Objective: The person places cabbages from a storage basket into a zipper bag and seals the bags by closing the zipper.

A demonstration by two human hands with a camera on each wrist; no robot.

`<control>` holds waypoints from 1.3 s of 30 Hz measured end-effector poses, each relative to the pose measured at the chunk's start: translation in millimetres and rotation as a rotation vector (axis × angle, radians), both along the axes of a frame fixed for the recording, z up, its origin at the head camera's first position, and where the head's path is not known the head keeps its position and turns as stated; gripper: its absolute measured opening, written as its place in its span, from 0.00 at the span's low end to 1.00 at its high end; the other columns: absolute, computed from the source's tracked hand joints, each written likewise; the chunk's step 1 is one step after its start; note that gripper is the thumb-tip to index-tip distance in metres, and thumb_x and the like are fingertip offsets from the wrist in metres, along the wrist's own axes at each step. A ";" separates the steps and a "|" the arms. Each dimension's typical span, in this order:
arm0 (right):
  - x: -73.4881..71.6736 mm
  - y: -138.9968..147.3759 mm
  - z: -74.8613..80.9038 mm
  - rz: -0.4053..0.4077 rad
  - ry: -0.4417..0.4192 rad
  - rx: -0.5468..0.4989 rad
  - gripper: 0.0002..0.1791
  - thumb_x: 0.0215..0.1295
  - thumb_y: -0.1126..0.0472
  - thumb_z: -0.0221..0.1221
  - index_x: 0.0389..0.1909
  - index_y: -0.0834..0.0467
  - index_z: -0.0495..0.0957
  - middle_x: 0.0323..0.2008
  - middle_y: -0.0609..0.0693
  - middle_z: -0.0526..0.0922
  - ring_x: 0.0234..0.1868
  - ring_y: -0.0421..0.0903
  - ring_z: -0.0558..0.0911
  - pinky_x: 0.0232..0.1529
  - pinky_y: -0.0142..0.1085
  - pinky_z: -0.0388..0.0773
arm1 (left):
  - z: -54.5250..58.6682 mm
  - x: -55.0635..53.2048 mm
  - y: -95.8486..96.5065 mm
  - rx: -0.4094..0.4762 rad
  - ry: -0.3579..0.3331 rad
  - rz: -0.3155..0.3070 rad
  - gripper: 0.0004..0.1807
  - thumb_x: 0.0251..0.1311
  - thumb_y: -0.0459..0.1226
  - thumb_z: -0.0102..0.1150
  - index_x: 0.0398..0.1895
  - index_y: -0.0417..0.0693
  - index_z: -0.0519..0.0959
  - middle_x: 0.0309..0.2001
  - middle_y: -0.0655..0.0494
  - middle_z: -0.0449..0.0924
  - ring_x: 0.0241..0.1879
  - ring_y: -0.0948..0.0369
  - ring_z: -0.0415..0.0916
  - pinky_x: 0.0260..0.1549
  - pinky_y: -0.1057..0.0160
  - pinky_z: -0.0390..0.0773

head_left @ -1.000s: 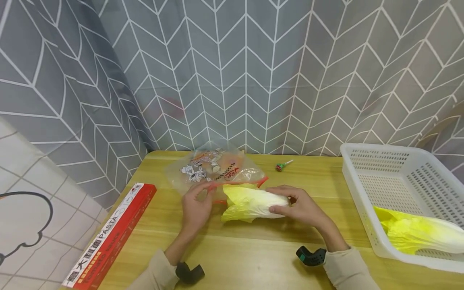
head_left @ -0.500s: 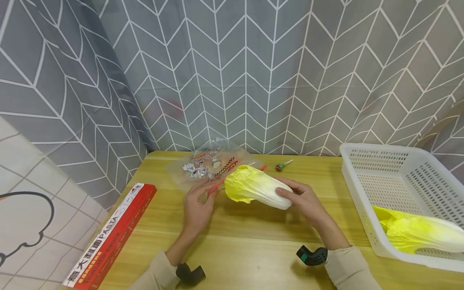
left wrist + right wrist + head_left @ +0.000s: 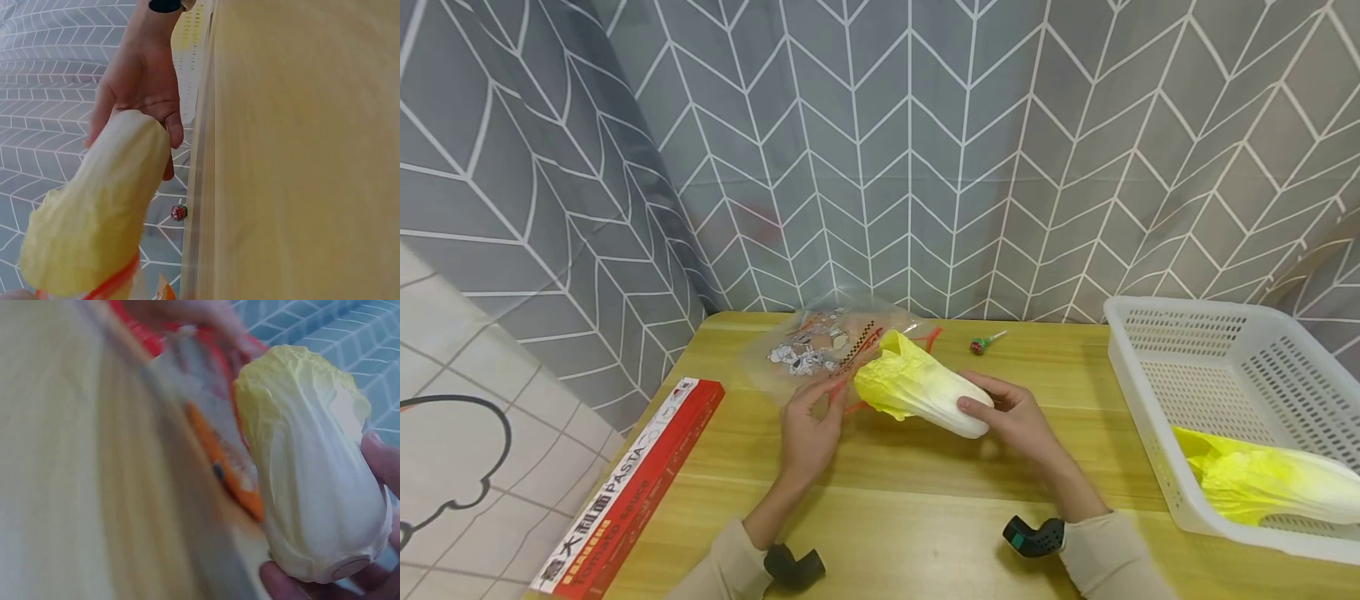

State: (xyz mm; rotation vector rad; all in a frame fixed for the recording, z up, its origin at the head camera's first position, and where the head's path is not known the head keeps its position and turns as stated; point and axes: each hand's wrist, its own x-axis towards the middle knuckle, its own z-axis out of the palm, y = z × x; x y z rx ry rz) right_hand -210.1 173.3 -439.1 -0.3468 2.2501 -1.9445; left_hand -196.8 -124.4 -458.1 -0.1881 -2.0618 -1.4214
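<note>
My right hand [image 3: 1018, 421] grips a napa cabbage [image 3: 925, 392] by its white base, the thumb lying on top. The yellow leafy end points up and left, right at the mouth of a clear printed plastic bag [image 3: 805, 346]. My left hand [image 3: 808, 433] pinches the near side of the bag's red-edged opening. In the left wrist view the red edge [image 3: 115, 278] crosses the cabbage's leafy end [image 3: 75, 231]. The right wrist view shows the cabbage's round cut base, with an orange thing [image 3: 228, 469] at the bag behind it.
A white plastic basket [image 3: 1138, 417] stands at the right, with another napa cabbage [image 3: 1277, 483] in it. A lollipop [image 3: 981, 344] lies near the table's back edge. Along the left edge is a long red pasta box [image 3: 640, 483]. A patterned grey curtain [image 3: 910, 167] hangs behind the table.
My right hand has lifted and tilted the cabbage, so its leafy end has swung upward, then moved it left against the bag's opening. My left hand keeps its pinch on the bag's edge.
</note>
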 end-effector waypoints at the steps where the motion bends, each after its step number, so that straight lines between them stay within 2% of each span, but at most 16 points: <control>1: 0.3 -1.6 -1.2 0.006 0.053 0.025 0.28 0.66 0.60 0.67 0.67 0.57 0.76 0.66 0.53 0.79 0.50 0.37 0.82 0.46 0.29 0.82 | 0.6 0.2 0.0 0.003 -0.003 0.001 0.10 0.60 0.28 0.68 0.44 0.44 0.89 0.48 0.47 0.90 0.57 0.44 0.82 0.64 0.48 0.77; 3: 1.4 -4.7 -3.0 0.020 0.129 0.067 0.28 0.64 0.60 0.69 0.65 0.55 0.78 0.67 0.55 0.79 0.51 0.37 0.82 0.46 0.29 0.82 | 1.4 0.6 -0.4 0.009 -0.008 0.004 0.09 0.61 0.29 0.68 0.44 0.44 0.89 0.48 0.47 0.89 0.57 0.45 0.83 0.63 0.50 0.77; 4: 2.2 -6.1 -3.5 0.027 0.156 0.077 0.28 0.62 0.61 0.70 0.65 0.54 0.79 0.66 0.55 0.79 0.52 0.37 0.82 0.46 0.29 0.82 | 6.1 3.1 1.5 0.016 -0.014 0.010 0.09 0.61 0.28 0.67 0.45 0.42 0.88 0.48 0.45 0.89 0.57 0.44 0.83 0.63 0.50 0.77; 7: 4.5 -9.2 -4.7 0.033 0.220 0.121 0.28 0.59 0.60 0.73 0.63 0.52 0.81 0.64 0.55 0.81 0.52 0.39 0.81 0.44 0.29 0.83 | 5.6 2.6 0.6 0.019 -0.003 0.019 0.09 0.62 0.28 0.67 0.45 0.42 0.88 0.47 0.45 0.89 0.55 0.46 0.84 0.62 0.51 0.78; 13: 6.1 -10.5 -6.6 -0.011 0.262 0.231 0.28 0.58 0.56 0.74 0.61 0.49 0.82 0.61 0.53 0.83 0.51 0.44 0.81 0.40 0.29 0.82 | 0.0 0.5 -3.1 -0.021 0.021 0.039 0.12 0.60 0.27 0.67 0.45 0.45 0.89 0.44 0.49 0.90 0.48 0.51 0.86 0.56 0.55 0.81; 16: 6.4 -11.6 -5.6 -0.040 0.234 0.240 0.27 0.59 0.54 0.73 0.61 0.49 0.82 0.62 0.52 0.83 0.53 0.47 0.81 0.41 0.29 0.82 | -0.1 0.9 -3.1 -0.031 0.043 0.032 0.13 0.59 0.27 0.68 0.47 0.45 0.89 0.47 0.47 0.90 0.53 0.47 0.84 0.61 0.48 0.79; 20: 6.1 -13.4 -2.3 -0.101 0.154 0.218 0.27 0.60 0.51 0.72 0.62 0.50 0.82 0.63 0.50 0.83 0.57 0.45 0.81 0.46 0.27 0.80 | 1.0 0.6 -1.9 -0.056 0.094 -0.002 0.14 0.59 0.29 0.69 0.49 0.44 0.88 0.52 0.44 0.88 0.59 0.41 0.80 0.67 0.42 0.72; 23: 5.3 -13.9 0.3 -0.140 0.068 0.155 0.28 0.63 0.51 0.70 0.64 0.51 0.80 0.64 0.51 0.82 0.56 0.41 0.81 0.48 0.26 0.79 | 1.3 0.2 0.0 -0.088 0.108 -0.015 0.14 0.60 0.30 0.69 0.49 0.44 0.87 0.54 0.44 0.87 0.61 0.40 0.79 0.68 0.40 0.71; 28: 6.3 -15.8 5.4 -0.203 -0.085 0.038 0.28 0.65 0.50 0.68 0.65 0.51 0.79 0.65 0.54 0.80 0.50 0.37 0.81 0.46 0.26 0.80 | -0.3 0.6 3.2 -0.113 0.087 -0.010 0.14 0.61 0.31 0.68 0.50 0.45 0.87 0.54 0.45 0.87 0.62 0.39 0.78 0.67 0.40 0.71; 31: 8.0 -20.5 7.0 -0.247 -0.132 -0.019 0.27 0.65 0.51 0.68 0.65 0.52 0.79 0.64 0.54 0.80 0.48 0.36 0.81 0.45 0.26 0.80 | -0.5 1.6 3.8 -0.114 0.090 -0.010 0.14 0.61 0.31 0.68 0.51 0.44 0.87 0.54 0.44 0.87 0.61 0.40 0.79 0.67 0.41 0.73; 34: 10.8 -27.6 5.2 -0.269 -0.093 -0.025 0.26 0.64 0.54 0.69 0.63 0.53 0.80 0.64 0.54 0.81 0.48 0.37 0.81 0.45 0.25 0.80 | -0.8 2.5 3.7 -0.107 0.084 -0.017 0.15 0.62 0.31 0.68 0.52 0.42 0.86 0.55 0.44 0.86 0.62 0.40 0.78 0.67 0.43 0.73; 39: 15.5 -38.8 -5.1 -0.252 0.100 0.093 0.26 0.59 0.55 0.73 0.59 0.51 0.83 0.60 0.52 0.85 0.50 0.41 0.82 0.42 0.26 0.79 | -0.4 3.1 3.7 -0.088 0.061 -0.014 0.15 0.62 0.30 0.67 0.52 0.43 0.86 0.56 0.45 0.86 0.62 0.40 0.78 0.68 0.43 0.72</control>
